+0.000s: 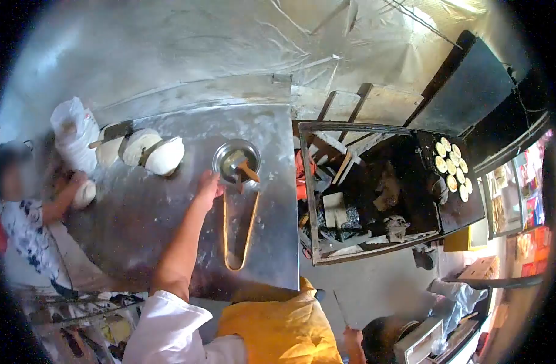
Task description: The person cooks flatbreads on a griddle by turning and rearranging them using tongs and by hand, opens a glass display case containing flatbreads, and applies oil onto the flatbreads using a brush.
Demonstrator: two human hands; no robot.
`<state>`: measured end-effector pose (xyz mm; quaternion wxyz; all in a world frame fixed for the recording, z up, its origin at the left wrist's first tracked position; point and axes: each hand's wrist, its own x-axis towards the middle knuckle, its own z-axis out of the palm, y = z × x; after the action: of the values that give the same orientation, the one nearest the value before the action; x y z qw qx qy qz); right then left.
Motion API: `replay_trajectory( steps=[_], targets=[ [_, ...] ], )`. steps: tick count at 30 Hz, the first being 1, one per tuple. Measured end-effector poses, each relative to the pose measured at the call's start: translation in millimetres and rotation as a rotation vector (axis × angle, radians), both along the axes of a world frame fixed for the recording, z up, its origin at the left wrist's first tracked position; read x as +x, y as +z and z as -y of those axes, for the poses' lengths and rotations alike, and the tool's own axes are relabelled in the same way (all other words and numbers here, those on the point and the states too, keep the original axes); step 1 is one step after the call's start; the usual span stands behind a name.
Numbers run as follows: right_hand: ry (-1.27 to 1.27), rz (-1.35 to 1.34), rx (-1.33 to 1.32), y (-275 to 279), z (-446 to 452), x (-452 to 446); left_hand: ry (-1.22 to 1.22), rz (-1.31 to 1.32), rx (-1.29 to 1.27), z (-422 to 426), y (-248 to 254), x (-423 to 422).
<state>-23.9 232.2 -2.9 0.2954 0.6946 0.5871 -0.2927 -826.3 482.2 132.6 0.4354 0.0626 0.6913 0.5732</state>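
Observation:
My left hand (209,185) reaches over the metal table, its fingers curled beside the lower left rim of a round steel bowl (257,155). Whatever those fingers hold, if anything, I cannot make out. Inside the bowl rests a brush with a wooden handle (250,171). A second brown handle (240,182) hangs over the near rim. Long golden tongs (249,239) lie on the table below the bowl, their open ends toward it and one arm close to my fingers. My right hand is out of view.
White dough pieces (165,158) sit at the table's back left, near a plastic bag (74,133). A co-worker (32,233) at left handles dough (85,193). Right of the table stands a dark framed stove (375,182); round flatbreads (452,162) lie beyond. Another person's hand (352,337) holds a thin stick.

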Motion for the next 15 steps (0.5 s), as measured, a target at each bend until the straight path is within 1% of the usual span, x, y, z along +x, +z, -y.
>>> replay_trajectory(
  steps=[1, 2, 4, 5, 6, 7, 9, 10, 11, 13, 15],
  targets=[
    [0.04, 0.04, -0.008, 9, -3, -14, -0.128, 0.068, -0.043, -7, -8, -9],
    [0.08, 0.081, -0.018, 17, -3, -25, -0.186, 0.06, -0.125, -14, -8, -11],
    [0.114, 0.136, -0.036, 32, 0, -44, -0.2, 0.098, -0.103, -22, -24, -17],
    [-0.009, 0.197, 0.114, 35, 8, -46, -0.2, 0.123, -0.083, -25, -25, -16],
    [-0.128, 0.258, 0.263, 38, 13, -47, -0.187, 0.082, -0.121, -33, -26, -16],
    [-0.126, 0.277, 0.252, 52, 9, -51, -0.189, 0.113, -0.077, -40, -50, -27],
    [-0.352, 0.041, -0.05, 107, -17, -76, -0.078, 0.056, -0.031, -53, -54, -30],
    [-0.242, -0.022, 0.094, 81, 2, -50, -0.124, 0.093, 0.015, -59, -58, -41],
    [-0.241, -0.016, 0.091, 79, -7, -49, -0.109, 0.03, 0.011, -67, -27, -38],
    [0.051, 0.156, -0.006, 85, -14, -53, -0.089, 0.016, 0.048, -84, -27, -56],
    [0.01, 0.211, -0.023, 91, -18, -60, -0.084, 0.011, 0.074, -101, -35, -82]
  ],
)
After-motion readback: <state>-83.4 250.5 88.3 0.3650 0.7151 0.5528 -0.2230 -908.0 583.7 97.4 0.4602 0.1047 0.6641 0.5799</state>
